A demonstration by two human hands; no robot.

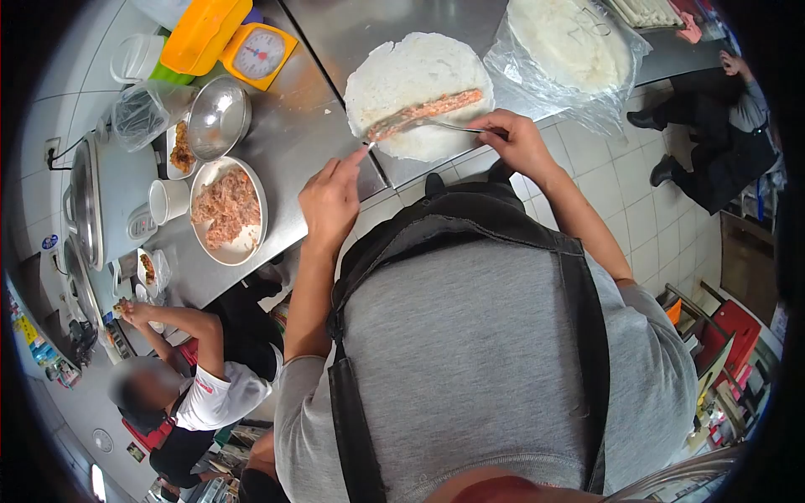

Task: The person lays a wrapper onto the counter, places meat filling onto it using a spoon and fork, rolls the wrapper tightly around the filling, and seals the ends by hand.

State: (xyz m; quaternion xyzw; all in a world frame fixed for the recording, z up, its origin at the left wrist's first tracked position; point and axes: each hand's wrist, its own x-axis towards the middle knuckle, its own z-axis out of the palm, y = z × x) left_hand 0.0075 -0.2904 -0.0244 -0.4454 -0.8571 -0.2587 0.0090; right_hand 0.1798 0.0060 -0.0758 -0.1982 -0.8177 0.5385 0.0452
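Note:
A round white sheet lies flat on the steel table, with a long strip of pinkish-orange minced filling across it. My right hand grips the handle of a thin metal utensil, whose far end touches the filling. At the strip's left end is my left hand, fingers pressed together near a small pale tip; what they hold is too small to make out. Left of that hand, a white bowl holds more minced filling.
A steel bowl, a white cup and an orange scale stand at the left. Plastic-wrapped white sheets lie at the upper right. One person sits lower left; another person's dark-clothed legs show at right.

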